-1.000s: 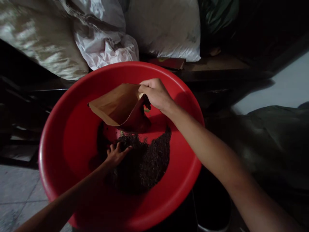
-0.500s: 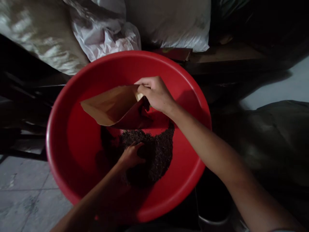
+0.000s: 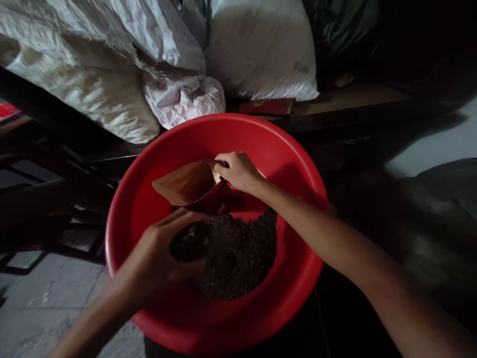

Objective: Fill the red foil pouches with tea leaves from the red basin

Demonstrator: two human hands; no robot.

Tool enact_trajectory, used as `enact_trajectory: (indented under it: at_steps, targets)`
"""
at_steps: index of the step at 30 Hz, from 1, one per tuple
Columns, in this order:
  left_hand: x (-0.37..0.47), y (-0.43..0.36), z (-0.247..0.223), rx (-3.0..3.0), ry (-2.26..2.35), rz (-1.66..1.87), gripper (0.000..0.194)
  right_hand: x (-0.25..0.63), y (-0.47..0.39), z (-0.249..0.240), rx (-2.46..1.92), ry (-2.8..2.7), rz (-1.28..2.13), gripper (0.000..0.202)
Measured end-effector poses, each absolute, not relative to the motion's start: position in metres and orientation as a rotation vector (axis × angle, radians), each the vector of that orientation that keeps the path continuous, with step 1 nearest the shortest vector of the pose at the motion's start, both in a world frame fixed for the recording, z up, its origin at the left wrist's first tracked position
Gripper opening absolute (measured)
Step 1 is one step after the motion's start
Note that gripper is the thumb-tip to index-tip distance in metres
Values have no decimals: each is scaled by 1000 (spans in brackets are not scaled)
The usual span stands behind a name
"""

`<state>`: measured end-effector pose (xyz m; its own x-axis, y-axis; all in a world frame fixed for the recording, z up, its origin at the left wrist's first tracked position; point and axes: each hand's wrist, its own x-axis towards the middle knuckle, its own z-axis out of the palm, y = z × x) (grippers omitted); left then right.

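Observation:
My right hand (image 3: 240,172) pinches the edge of a brown paper bag (image 3: 186,184), whose mouth gapes toward the left. Beneath the bag, a pile of dark, dry, shredded stuff like loose tea leaves (image 3: 242,256) lies in a wide red basin (image 3: 290,318). My left hand (image 3: 160,248) is raised at the pile's left side, its fingers and thumb curved around a dark round thing (image 3: 190,242) with faint glints, which looks like a cup. Shadow and blur hide what is inside it.
Full pale sacks (image 3: 261,49) and a crumpled white plastic bag (image 3: 190,102) stand behind the basin on a dark wooden bench (image 3: 350,97). A flat red item (image 3: 266,106) lies there too. Grey floor tiles (image 3: 48,318) show at lower left.
My left hand has come up out of the pile, leftward and closer to me, with the dark round thing showing in it. The view has shifted; my right hand still holds the paper bag.

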<state>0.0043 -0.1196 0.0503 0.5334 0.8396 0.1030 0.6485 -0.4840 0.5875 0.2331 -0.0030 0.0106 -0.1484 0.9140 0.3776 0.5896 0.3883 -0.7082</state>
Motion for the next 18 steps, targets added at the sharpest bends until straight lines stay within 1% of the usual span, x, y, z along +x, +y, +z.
enact_trajectory:
  at_steps: [3, 5, 7, 10, 13, 16, 18]
  targets:
    - [5, -107, 100, 2470, 1157, 656, 47, 234, -5, 12, -1316, -1850, 537, 22]
    - [16, -89, 113, 2593, 1139, 678, 48, 235, -5, 14, -1293, -1850, 554, 22]
    - [30, -67, 114, 2720, 1143, 645, 48, 237, -4, 16, -1260, -1890, 532, 24]
    - [49, -35, 106, 2928, 1164, 434, 52, 240, 0, 17, -1252, -1935, 502, 29]
    - [54, -10, 102, 3029, 1037, 184, 58, 244, 5, 13, -1275, -1844, 567, 23]
    - [51, 7, 104, 3042, 871, 30, 60, 249, 10, 6, -1254, -1739, 642, 19]
    - [48, 15, 104, 3029, 856, -41, 59, 251, 12, 3, -1215, -1683, 720, 20]
